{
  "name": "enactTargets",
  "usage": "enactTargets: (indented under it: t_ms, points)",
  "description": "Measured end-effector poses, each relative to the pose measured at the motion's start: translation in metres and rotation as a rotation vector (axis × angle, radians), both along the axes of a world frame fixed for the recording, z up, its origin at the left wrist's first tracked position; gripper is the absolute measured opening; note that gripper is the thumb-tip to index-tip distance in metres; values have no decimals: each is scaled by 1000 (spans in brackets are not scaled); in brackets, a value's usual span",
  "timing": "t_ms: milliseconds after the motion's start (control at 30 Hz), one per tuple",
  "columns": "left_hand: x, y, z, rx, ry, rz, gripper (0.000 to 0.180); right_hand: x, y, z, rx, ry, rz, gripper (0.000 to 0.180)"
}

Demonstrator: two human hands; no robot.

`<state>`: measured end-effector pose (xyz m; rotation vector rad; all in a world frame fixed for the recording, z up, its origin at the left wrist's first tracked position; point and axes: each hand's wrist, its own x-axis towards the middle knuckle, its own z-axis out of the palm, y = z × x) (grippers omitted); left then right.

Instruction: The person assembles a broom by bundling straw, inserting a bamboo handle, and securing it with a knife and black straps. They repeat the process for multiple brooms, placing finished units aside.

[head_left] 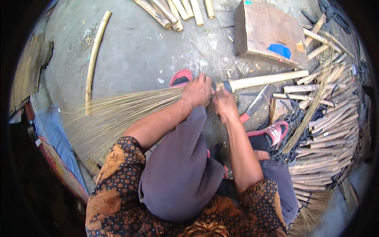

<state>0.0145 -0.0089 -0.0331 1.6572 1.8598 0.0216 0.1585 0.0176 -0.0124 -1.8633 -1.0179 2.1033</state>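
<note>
A stick broom lies across in front of my raised knee, its thin tan bristles fanning out to the left and its pale wooden handle pointing right. My left hand is closed round the bundle where the bristles gather. Just right of it, my right hand is closed at the joint of bristles and handle, pinching what looks like a black strip; its fingers partly hide it. A dark band circles the handle's base beside that hand. Below the handle, a wide-bladed knife with a red grip lies by my right hand.
A wooden block with a blue patch stands at the upper right. Many cut sticks are stacked along the right, with black strips and loose bristles among them. More poles lie at the top; a single pole lies left.
</note>
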Motion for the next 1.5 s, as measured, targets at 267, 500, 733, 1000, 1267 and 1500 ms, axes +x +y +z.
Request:
enactTargets:
  t_ms: [267,500,733,1000,1267,1500]
  points:
    - [-21,9,5,-10,-32,-110,65,3,-5,-7,-33,-5,-30,28]
    - [-10,-12,-17,-4,18,-14,57,-11,-5,4,2,30,-43,28]
    - [-14,8,-22,-97,63,-62,55,-6,-31,50,-37,49,-171,30]
    - [-29,29,-12,-270,-61,-99,67,22,-55,95,-26,51,-201,26]
    - [-47,37,-16,-253,-240,-110,74,67,-80,52,-22,114,-130,26]
    - [-47,42,-30,-355,-403,-68,81,69,-86,-43,54,147,46,28]
